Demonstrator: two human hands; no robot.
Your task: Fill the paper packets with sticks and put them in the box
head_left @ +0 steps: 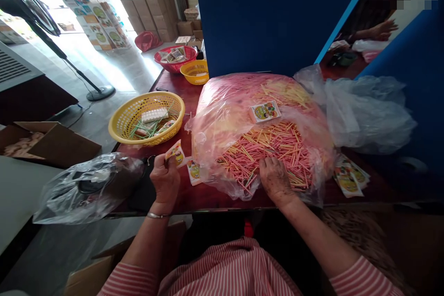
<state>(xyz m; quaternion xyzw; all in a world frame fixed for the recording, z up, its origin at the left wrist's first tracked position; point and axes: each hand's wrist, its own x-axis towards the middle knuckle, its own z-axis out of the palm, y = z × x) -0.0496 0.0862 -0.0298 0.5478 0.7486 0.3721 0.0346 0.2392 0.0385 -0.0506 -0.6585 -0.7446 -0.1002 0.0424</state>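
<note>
My left hand (pixel 165 178) is closed on a small printed packet (pixel 176 153), held above the table's front edge. Beside it, more printed packets (pixel 194 171) lie on the table against the clear bag. My right hand (pixel 274 176) reaches into the large open plastic bag (pixel 222 134), its fingers bent down among thin pink and yellow sticks (pixel 258 148). The fingertips are hidden, so what they pinch cannot be made out. On top of the bag rests a stack of printed packets (pixel 264 112). Another pile of packets (pixel 350 176) lies right of the bag.
A yellow basket (pixel 118 125) with green sticks stands at left; a red basket (pixel 161 61) and smaller yellow basket (pixel 194 78) sit behind. Blue panels (pixel 256 18) rise beyond the bag. Crumpled plastic bags (pixel 367 115) lie right. Another person's hand (pixel 381 30) shows past the panel.
</note>
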